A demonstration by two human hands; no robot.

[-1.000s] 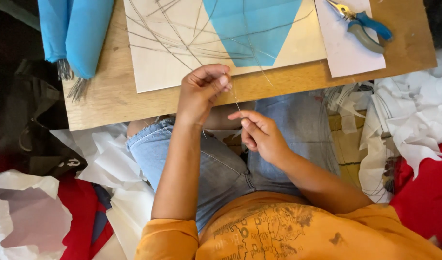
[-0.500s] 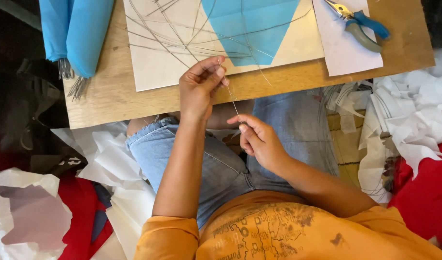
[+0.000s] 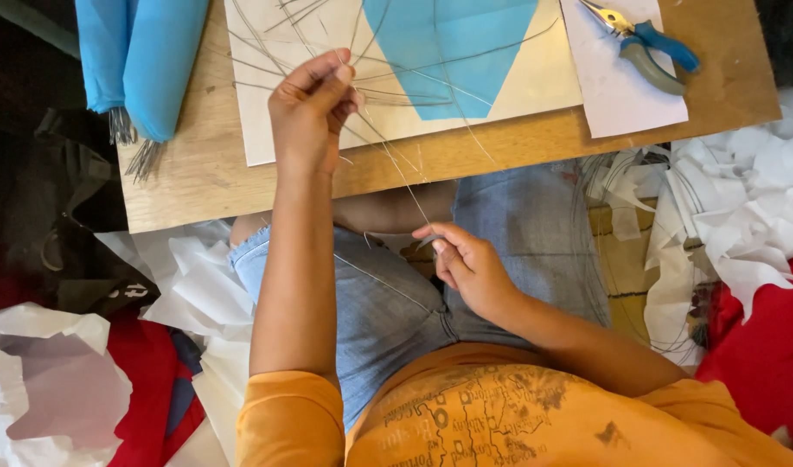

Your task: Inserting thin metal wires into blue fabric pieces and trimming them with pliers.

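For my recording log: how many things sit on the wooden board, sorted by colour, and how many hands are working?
Blue: 3 (rolled sheets, triangular paper, pliers)
White: 2 (large card, small sheet)
Hands: 2 (left hand, right hand), a thin wire stretched between them
Total: 7, not counting the loose wires

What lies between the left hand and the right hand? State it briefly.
In the head view, a thin wire runs taut from the left hand down to the right hand, crossing the edge of the wooden board and the bare knee.
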